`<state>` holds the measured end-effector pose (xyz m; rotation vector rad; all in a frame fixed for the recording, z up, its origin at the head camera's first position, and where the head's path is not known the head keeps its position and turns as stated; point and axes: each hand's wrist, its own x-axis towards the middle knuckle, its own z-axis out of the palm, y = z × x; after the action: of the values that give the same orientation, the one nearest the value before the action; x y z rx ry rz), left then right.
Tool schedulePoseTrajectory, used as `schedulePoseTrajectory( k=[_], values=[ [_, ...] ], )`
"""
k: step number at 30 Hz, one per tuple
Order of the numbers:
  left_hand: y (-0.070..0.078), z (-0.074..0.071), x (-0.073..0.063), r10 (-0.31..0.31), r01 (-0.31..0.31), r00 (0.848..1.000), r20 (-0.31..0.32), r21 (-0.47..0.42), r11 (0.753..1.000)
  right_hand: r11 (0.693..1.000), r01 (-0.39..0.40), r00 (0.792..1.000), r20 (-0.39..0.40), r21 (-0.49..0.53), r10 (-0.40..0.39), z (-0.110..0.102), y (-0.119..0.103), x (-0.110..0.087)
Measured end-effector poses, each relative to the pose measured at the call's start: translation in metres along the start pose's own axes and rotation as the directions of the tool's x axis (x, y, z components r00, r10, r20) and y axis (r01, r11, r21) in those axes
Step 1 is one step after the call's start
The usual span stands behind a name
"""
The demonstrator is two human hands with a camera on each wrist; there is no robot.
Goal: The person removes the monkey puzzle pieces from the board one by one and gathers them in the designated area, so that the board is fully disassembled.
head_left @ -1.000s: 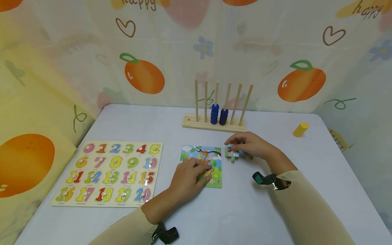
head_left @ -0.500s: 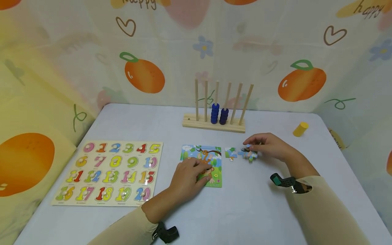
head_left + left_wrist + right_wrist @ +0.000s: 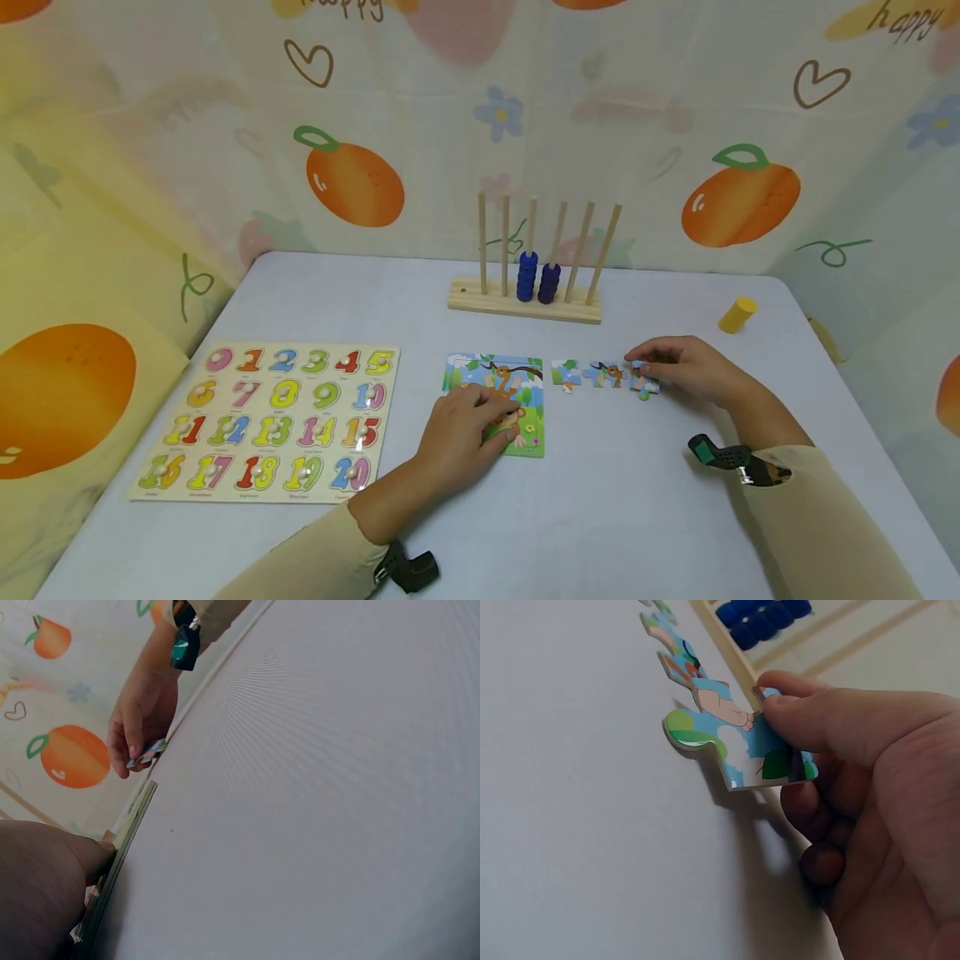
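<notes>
My right hand [image 3: 693, 371] pinches a jigsaw piece [image 3: 645, 382] between thumb and fingers. Close up in the right wrist view, this piece [image 3: 742, 750] shows blue sky, green leaves and part of a pale foot; it is tilted up off the white surface. Two more jigsaw pieces lie in a row to its left: a middle piece [image 3: 608, 374] with a brown animal part, and a left piece [image 3: 566, 373]. My left hand [image 3: 461, 433] rests on the monkey puzzle board [image 3: 532, 417], covering its left and lower part. The left wrist view shows the board edge-on beside the thumb.
A number puzzle board [image 3: 262, 425] with knobbed numbers lies at left. Behind stands a wooden peg rack [image 3: 487, 304] with blue beads [image 3: 527, 277] and dark purple beads [image 3: 548, 284]. A yellow cylinder [image 3: 737, 315] is at the back right of the white table [image 3: 600, 517].
My right hand has moved rightward away from the monkey board, spreading the stacked pieces into a row and leaving two behind on the table. My left hand has stayed in place.
</notes>
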<state>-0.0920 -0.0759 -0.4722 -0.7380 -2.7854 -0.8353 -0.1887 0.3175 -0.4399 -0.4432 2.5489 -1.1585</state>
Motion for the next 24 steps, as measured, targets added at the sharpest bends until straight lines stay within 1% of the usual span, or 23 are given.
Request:
schedulePoseTrajectory(
  k=[7, 9, 14, 18, 24],
  values=[
    [-0.0003, -0.0008, 0.0004, 0.001, -0.001, 1.0, -0.016, -0.01, 1.0, 0.999, 0.041, 0.999, -0.007, 0.012, -0.041, -0.0032, 0.0023, 0.0004],
    [-0.0004, -0.0007, 0.0006, 0.003, -0.004, 1.0, -0.018, -0.013, 1.0, 0.999, 0.05, 0.999, -0.017, -0.005, -0.05, -0.0034, 0.0035, 0.0013],
    [-0.0003, -0.0004, 0.0006, 0.007, -0.008, 1.0, -0.021, -0.01, 1.0, 0.999, 0.032, 0.999, -0.039, -0.037, -0.033, -0.0012, 0.0077, 0.004],
    [-0.0005, -0.0005, 0.0004, 0.004, -0.004, 1.0, -0.011, -0.012, 1.0, 0.999, 0.018, 0.998, -0.053, -0.036, -0.02, 0.0005, 0.0092, 0.0036],
    [-0.0006, 0.0006, 0.0001, 0.01, -0.01, 1.0, -0.016, -0.011, 1.0, 0.997, 0.042, 0.996, -0.08, -0.064, -0.047, 0.0028, 0.01, 0.0012]
  ],
)
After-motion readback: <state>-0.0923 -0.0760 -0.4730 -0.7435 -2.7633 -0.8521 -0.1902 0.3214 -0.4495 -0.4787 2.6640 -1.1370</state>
